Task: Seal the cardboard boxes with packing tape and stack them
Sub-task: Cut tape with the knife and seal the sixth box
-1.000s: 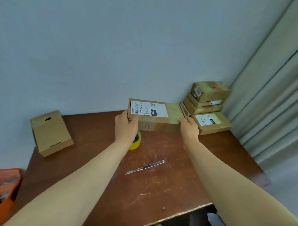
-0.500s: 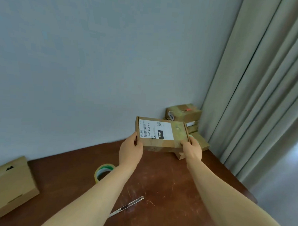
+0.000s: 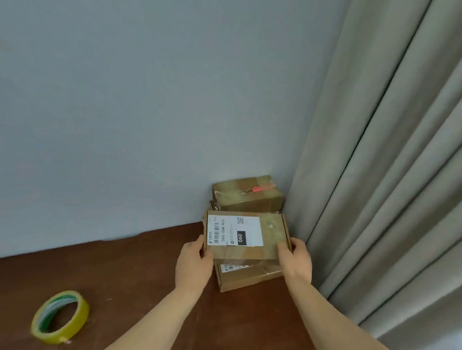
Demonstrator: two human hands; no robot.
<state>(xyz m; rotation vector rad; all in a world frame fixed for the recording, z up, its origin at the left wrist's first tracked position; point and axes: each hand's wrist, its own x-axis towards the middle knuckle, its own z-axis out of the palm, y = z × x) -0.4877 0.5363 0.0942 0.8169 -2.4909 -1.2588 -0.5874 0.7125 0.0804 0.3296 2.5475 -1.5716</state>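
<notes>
Left hand (image 3: 194, 263), right hand (image 3: 296, 259) gripping labelled box (image 3: 244, 236) by opposite edges, holding it over flat box (image 3: 249, 278). Taped box (image 3: 247, 194) sitting just beyond hands. Tape roll (image 3: 59, 317) lying well left of left hand.

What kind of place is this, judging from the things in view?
Likely a home packing corner, not a warehouse: grey pleated curtains, taped brown cardboard boxes stacked against the wall, and a yellow packing-tape roll on a brown wooden table.

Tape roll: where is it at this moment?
In the head view the tape roll sits on the brown table at lower left, alone, well left of the left hand, which grips the labelled box.
</notes>
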